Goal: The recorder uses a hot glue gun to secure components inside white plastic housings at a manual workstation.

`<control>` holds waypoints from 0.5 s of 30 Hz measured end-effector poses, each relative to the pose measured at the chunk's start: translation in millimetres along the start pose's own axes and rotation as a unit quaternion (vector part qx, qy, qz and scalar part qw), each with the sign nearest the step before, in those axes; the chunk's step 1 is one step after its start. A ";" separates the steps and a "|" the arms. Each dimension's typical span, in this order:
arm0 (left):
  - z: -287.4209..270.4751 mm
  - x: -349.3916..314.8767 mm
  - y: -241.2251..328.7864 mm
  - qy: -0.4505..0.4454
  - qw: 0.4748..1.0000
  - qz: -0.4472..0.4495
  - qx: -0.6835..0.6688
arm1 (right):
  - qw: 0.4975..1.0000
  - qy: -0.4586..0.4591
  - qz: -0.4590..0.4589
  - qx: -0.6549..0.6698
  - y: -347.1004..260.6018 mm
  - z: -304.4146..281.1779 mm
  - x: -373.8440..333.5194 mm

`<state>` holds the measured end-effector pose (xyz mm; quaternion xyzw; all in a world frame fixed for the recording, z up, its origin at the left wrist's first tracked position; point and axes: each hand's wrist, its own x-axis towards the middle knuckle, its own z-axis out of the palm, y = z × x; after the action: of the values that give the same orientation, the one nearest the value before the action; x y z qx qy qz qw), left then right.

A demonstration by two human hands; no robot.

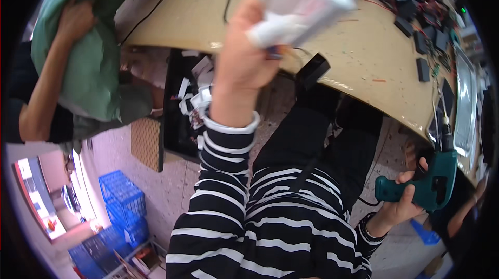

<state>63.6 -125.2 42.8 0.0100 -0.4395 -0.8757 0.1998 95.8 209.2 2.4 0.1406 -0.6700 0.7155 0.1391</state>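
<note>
My left hand (pixel 244 66) is raised over the table's front edge, its fingers closed round a whitish boxy piece (pixel 312 3). Motion smears that piece, so its exact kind does not show. White coverings appear on some of the fingers. By the heel of this hand, thin coloured wires run toward a small black box (pixel 314 70) near the table edge. At the right, my right hand (pixel 400 206) grips a dark green soldering gun (pixel 442 180) by its handle, with the metal tip pointing away from me toward the tabletop.
Black boxes with tangled wires (pixel 416 3) pile up at the table's (pixel 369 71) far right. A clear tray (pixel 465 107) lies at the right edge. Left of my arm, a black bin (pixel 174 107) holds scraps. Another person (pixel 47 86) handles a green sack (pixel 93 76); blue crates (pixel 122 196) stand lower left.
</note>
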 end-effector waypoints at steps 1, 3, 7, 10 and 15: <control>-18.9 -9.2 11.3 0.027 0.999 0.028 -0.028 | 1.000 0.000 0.004 -0.010 3.2 -1.8 0.7; -71.2 -43.2 45.5 0.005 0.998 0.004 -0.068 | 1.000 -0.011 0.016 -0.015 6.7 0.7 3.4; -148.3 -121.2 70.5 0.138 0.985 -0.038 0.091 | 1.000 -0.024 0.018 -0.006 19.6 4.2 -7.4; -199.8 -158.7 56.6 0.291 0.916 -0.084 0.264 | 1.000 -0.020 0.006 0.023 15.8 9.7 7.1; -294.9 -228.8 40.6 0.312 0.699 -0.172 0.620 | 0.997 -0.034 0.028 0.061 11.3 20.0 10.5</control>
<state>344.9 -290.6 -142.8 0.4795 -0.7864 -0.3705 0.1202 82.1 188.7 -2.6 0.1544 -0.6331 0.7535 0.0873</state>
